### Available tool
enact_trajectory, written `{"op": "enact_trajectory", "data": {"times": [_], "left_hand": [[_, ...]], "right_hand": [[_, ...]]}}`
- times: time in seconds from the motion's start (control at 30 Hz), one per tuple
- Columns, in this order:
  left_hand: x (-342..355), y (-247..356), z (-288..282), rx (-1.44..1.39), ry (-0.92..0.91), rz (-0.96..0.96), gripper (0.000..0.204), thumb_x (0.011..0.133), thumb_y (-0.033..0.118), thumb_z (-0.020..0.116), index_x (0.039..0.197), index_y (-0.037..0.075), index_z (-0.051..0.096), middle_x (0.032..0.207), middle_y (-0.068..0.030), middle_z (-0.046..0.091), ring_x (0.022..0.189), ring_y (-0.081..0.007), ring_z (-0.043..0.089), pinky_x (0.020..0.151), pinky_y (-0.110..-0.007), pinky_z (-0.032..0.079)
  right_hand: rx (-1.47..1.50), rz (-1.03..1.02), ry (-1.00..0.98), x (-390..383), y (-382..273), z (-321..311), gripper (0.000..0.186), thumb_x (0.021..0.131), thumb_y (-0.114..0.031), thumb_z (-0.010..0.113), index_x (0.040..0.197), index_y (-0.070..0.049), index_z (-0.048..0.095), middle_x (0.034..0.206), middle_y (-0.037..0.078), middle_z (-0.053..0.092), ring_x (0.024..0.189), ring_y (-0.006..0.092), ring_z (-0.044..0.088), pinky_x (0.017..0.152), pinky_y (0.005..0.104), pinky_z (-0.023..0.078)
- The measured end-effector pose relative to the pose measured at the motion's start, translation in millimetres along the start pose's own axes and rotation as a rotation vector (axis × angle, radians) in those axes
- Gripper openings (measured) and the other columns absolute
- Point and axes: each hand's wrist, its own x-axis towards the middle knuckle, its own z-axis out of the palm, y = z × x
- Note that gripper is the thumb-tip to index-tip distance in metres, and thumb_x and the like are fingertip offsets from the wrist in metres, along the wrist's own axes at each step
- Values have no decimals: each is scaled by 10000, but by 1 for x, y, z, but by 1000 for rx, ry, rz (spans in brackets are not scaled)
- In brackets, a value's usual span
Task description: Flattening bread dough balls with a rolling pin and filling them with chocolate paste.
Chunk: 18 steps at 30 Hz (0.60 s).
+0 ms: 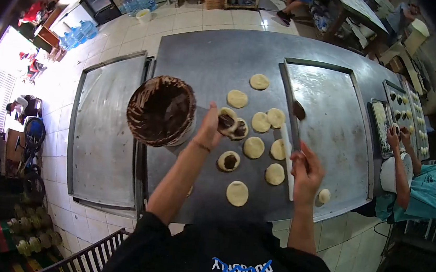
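My left hand (pixel 209 128) holds a flat dough round (pixel 226 120) with dark brown chocolate-like filling on it, its fingers partly hidden. Touching or overlapping that piece is another filled round (pixel 239 129); whether it rests on the table or in the hand I cannot tell. In my right hand (pixel 306 171) is a spreading tool, its tip (pixel 299 111) coated in brown filling, over the tray's left edge. One filled dough round (pixel 229 162) and several plain dough rounds (pixel 237 193) lie on the metal table. Left of my left hand stands a bucket (pixel 163 80) smeared inside with brown filling.
A large metal tray (pixel 340 142) lies on the right, a small dough ball (pixel 324 195) at its near edge. Another tray (pixel 105 130) sits left of the table. At far right, a co-worker's hands (pixel 397 133) work near filled trays (pixel 402 101). A long white strip (pixel 287 177) borders the right tray.
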Motion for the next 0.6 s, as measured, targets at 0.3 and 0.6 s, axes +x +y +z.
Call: {"op": "enact_trajectory", "data": {"times": [0.3,0.6], "left_hand": [[157,0,10,1506,530,324,627,780,241,656,1254,-103,432,1286,-295,483,1168,-376,522,986,-456,415],[-78,6,19,789,-246,297,355,774,240,746,988,-23,641,867,-102,670,784,-127,608,704,-293,496]], "right_hand": [[-254,197,479,-30,27,-142,336,938,1,489,1261,-39,576,858,25,585,587,20,384,486,179,308],[-288,98,-107,55,-34,24,336,916,8,485,1221,-61,608,794,15,595,556,42,442,505,181,348]]}}
